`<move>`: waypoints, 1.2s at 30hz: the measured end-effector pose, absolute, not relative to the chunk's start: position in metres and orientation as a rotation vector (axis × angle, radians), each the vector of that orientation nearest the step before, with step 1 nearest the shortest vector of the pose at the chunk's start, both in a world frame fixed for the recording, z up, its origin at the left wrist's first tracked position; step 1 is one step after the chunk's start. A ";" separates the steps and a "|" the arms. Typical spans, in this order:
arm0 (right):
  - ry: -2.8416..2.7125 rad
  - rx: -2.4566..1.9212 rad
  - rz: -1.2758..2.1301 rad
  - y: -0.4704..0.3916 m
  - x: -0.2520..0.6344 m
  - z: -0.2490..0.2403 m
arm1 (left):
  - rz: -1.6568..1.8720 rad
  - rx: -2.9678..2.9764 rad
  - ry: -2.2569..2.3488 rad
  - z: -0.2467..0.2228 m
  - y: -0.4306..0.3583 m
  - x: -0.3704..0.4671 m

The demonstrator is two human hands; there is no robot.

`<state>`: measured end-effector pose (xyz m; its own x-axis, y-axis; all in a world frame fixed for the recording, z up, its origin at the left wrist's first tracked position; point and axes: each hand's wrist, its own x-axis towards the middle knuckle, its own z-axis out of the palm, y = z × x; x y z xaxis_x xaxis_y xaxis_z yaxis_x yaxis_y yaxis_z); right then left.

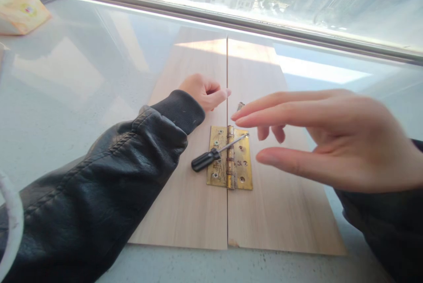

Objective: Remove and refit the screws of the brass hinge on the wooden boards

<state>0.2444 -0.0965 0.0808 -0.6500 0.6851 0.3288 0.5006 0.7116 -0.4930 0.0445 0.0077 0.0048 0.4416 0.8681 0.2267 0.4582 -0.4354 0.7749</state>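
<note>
Resting my left hand (203,91), curled loosely, on the boards (185,195); my right hand (330,135) hovers empty, fingers spread, above the hinge (231,159) and screwdriver (206,159).

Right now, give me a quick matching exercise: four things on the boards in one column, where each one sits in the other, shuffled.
Things:
1. screwdriver
2. brass hinge
3. left hand
4. loose screw

Places:
A. on the right board, beyond the hinge
B. on the left board, fingertips at the seam
C. lying slantwise across the hinge
D. straddling the seam between the two boards

Pairs: 1-C, 2-D, 3-B, 4-A
</note>
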 end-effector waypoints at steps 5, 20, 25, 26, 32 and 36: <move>-2.535 -0.768 0.428 -0.103 0.217 0.053 | 0.855 2.067 1.079 0.002 0.011 0.044; -2.956 -0.974 0.352 -0.094 0.155 0.057 | 0.828 2.027 1.094 0.007 0.006 0.043; -2.640 -0.982 0.547 -0.090 0.194 0.084 | 0.811 1.968 1.094 0.005 0.010 0.043; -2.500 -0.992 0.541 -0.090 0.205 0.088 | 0.810 1.958 1.093 0.004 0.010 0.044; -1.898 -1.065 0.644 -0.087 0.246 0.072 | 0.803 2.009 1.110 0.003 0.011 0.044; -1.735 -1.031 0.634 -0.084 0.247 0.057 | 0.790 2.024 1.132 0.005 0.010 0.045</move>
<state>0.2473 -0.0838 0.0568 -0.1578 0.8630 0.4799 0.3504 0.5033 -0.7899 0.0447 0.0098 0.0050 0.4380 0.8814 0.1767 0.4702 -0.3922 0.7907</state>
